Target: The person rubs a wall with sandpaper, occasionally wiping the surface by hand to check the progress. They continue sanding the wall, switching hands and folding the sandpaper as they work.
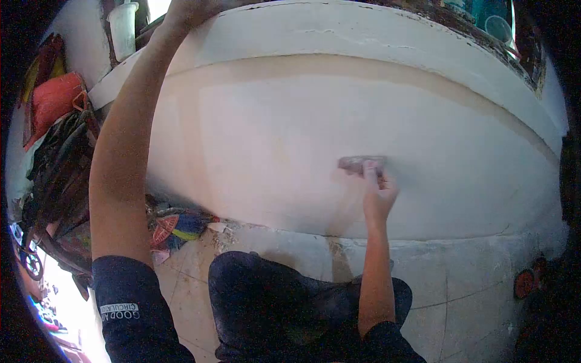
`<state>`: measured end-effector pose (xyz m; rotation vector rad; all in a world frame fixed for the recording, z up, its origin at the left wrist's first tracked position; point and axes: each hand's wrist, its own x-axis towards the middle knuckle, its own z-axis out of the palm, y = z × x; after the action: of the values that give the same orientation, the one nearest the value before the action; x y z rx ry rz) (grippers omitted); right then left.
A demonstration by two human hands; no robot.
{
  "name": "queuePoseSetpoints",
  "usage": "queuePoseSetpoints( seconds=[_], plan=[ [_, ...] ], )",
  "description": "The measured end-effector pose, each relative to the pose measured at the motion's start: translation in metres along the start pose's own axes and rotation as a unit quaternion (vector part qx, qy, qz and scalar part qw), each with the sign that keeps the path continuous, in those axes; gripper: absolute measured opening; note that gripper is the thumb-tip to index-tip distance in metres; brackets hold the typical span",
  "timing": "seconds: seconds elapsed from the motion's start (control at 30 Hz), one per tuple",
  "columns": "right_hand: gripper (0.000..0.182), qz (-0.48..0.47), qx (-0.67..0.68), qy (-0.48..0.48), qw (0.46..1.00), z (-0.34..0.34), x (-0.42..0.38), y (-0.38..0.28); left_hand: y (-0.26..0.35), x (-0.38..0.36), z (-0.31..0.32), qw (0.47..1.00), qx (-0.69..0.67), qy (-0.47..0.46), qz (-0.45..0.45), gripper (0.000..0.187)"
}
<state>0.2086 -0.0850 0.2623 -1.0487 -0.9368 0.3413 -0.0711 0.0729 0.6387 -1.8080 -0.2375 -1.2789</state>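
Note:
On the pale plastered wall (272, 133), my right hand (381, 184) grips a flat greyish-brown pad, like a sanding block (352, 162), with the thumb across it. The pad lies against the wall, right of its middle, and the hand is slightly blurred. My left arm stretches up along the left side. My left hand (190, 11) rests at the white ledge (284, 27) on top of the wall, its fingers mostly cut off by the frame's upper edge.
A white plastic container (123, 30) stands at the ledge's left end, and a clear cup (498, 28) at the upper right. A red sack (55, 100) and dark cloths (63, 175) pile up on the left. Below lies the tiled floor (423, 284).

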Motion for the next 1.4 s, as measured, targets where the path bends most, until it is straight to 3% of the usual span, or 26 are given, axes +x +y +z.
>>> queuePoseSetpoints(
  seconds=[0.07, 0.1, 0.17, 0.27, 0.4, 0.5, 0.6, 0.63, 0.67, 0.73, 0.8, 0.9, 0.93, 0.97, 1.03, 1.1, 1.17, 1.23, 1.27, 1.33, 1.4],
  plan=[
    [0.024, 0.047, 0.123, 0.093, 0.987, 0.002, 0.0, -0.033, 0.002, 0.001, -0.001, 1.0, 0.016, 0.002, 0.01, 0.087],
    [0.024, 0.047, 0.124, 0.091, 0.987, 0.003, 0.0, -0.023, 0.003, 0.001, -0.002, 1.0, 0.018, 0.001, 0.009, 0.087],
    [0.021, 0.028, 0.018, 0.047, 0.998, 0.004, -0.001, 0.008, 0.004, 0.002, -0.003, 0.999, 0.021, -0.024, -0.007, 0.085],
    [0.025, 0.005, 0.029, -0.021, 0.999, 0.019, -0.011, 0.005, 0.009, 0.005, -0.004, 0.997, 0.024, -0.059, -0.043, 0.085],
    [0.024, 0.015, 0.069, -0.022, 0.997, 0.012, -0.005, -0.009, 0.007, 0.005, -0.004, 0.987, -0.014, -0.113, -0.115, 0.086],
    [0.024, 0.041, 0.03, 0.05, 0.997, -0.009, 0.004, -0.024, -0.002, -0.002, 0.004, 0.985, -0.02, -0.098, -0.143, 0.083],
    [0.027, 0.019, 0.103, 0.148, 0.983, -0.019, 0.011, -0.036, -0.012, -0.003, 0.012, 0.978, -0.05, -0.11, -0.171, 0.073],
    [0.027, 0.019, 0.101, 0.15, 0.983, -0.017, 0.009, -0.033, -0.012, -0.001, 0.011, 0.959, -0.091, -0.157, -0.217, 0.064],
    [0.027, 0.026, 0.072, 0.151, 0.986, -0.012, 0.005, -0.026, -0.011, 0.0, 0.01, 0.935, -0.131, -0.203, -0.261, 0.055],
    [0.027, 0.033, 0.042, 0.155, 0.986, 0.004, -0.006, 0.0, -0.01, 0.001, 0.011, 0.93, -0.151, -0.205, -0.263, 0.049],
    [0.027, -0.078, -0.047, 0.008, 0.996, 0.021, -0.02, 0.023, -0.008, 0.002, 0.011, 0.926, -0.173, -0.208, -0.264, 0.045],
    [0.026, -0.018, -0.117, 0.076, 0.99, 0.019, -0.018, 0.024, -0.008, 0.004, 0.01, 0.916, -0.147, -0.239, -0.286, 0.044],
    [0.027, 0.04, -0.004, 0.079, 0.996, 0.014, -0.01, 0.011, -0.009, 0.003, 0.011, 0.916, -0.157, -0.219, -0.298, 0.045],
    [0.027, 0.039, -0.003, 0.077, 0.996, 0.005, -0.003, 0.001, -0.011, 0.002, 0.011, 0.915, -0.167, -0.197, -0.311, 0.046],
    [0.029, -0.02, 0.096, 0.194, 0.976, -0.009, 0.009, -0.015, -0.012, 0.003, 0.009, 0.908, -0.19, -0.204, -0.312, 0.049],
    [0.029, -0.048, 0.056, 0.189, 0.979, -0.009, 0.007, -0.021, -0.013, -0.001, 0.012, 0.947, -0.125, -0.163, -0.249, 0.047],
    [0.03, -0.073, 0.013, 0.186, 0.98, -0.006, -0.002, -0.013, -0.016, -0.003, 0.014, 0.952, -0.11, -0.155, -0.24, 0.046],
    [0.03, -0.073, -0.052, 0.068, 0.994, 0.006, -0.01, 0.017, -0.006, -0.004, 0.01, 0.957, -0.094, -0.151, -0.23, 0.045],
    [0.03, -0.072, -0.053, 0.068, 0.994, 0.008, -0.012, 0.027, 0.003, -0.004, 0.004, 0.971, -0.038, -0.096, -0.217, 0.045],
    [0.031, -0.047, -0.055, -0.048, 0.996, 0.015, -0.012, 0.027, 0.002, -0.011, 0.005, 0.985, 0.012, 0.016, -0.171, 0.049],
    [0.03, -0.012, -0.014, 0.008, 1.0, 0.005, -0.009, 0.009, 0.027, -0.047, 0.002, 0.99, 0.078, 0.096, -0.07, 0.056]
  ],
)
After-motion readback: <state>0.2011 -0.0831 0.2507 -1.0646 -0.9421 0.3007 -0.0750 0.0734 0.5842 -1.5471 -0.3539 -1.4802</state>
